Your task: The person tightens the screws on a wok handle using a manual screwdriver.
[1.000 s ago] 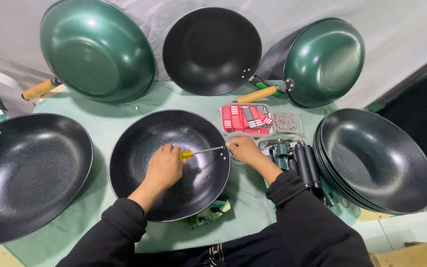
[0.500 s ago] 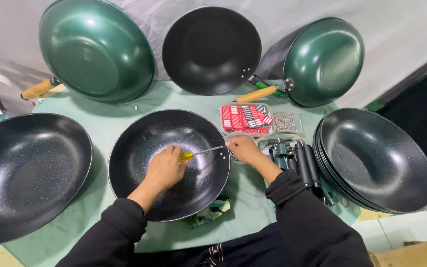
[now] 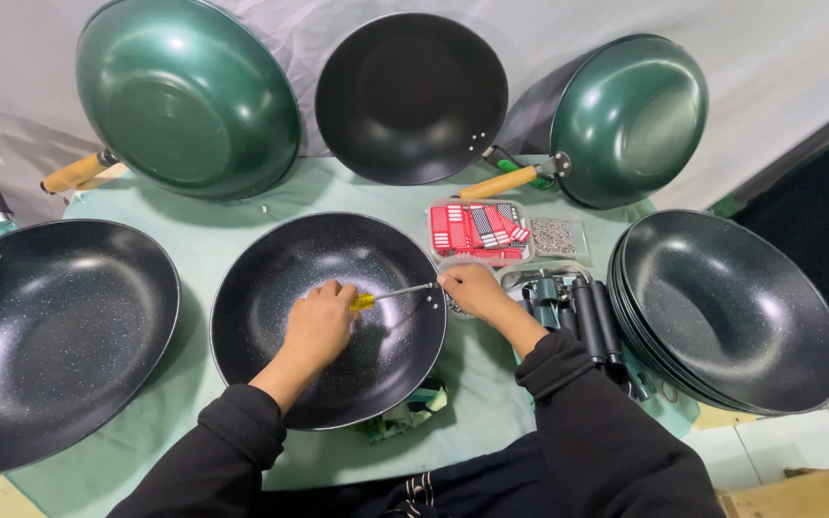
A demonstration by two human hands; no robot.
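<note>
A black speckled pan (image 3: pixel 271 288) lies in front of me on a pale green cloth (image 3: pixel 213 225). My left hand (image 3: pixel 319 321) is inside the pan, gripping a yellow-handled screwdriver (image 3: pixel 390 294) whose shaft points right at the pan's rim. My right hand (image 3: pixel 472 288) is pressed against the outside of that rim, where the screwdriver tip meets it. Whether its fingers pinch a small part is hidden.
A large black pan (image 3: pixel 45 336) lies at left and a stack of dark pans (image 3: pixel 731 307) at right. Two green pans (image 3: pixel 184 96) (image 3: pixel 630 115) and a black one (image 3: pixel 410 96) lean at the back. A tray of red packets (image 3: pixel 477 230), a bag of screws (image 3: pixel 556 236) and black handles (image 3: pixel 578 312) lie nearby.
</note>
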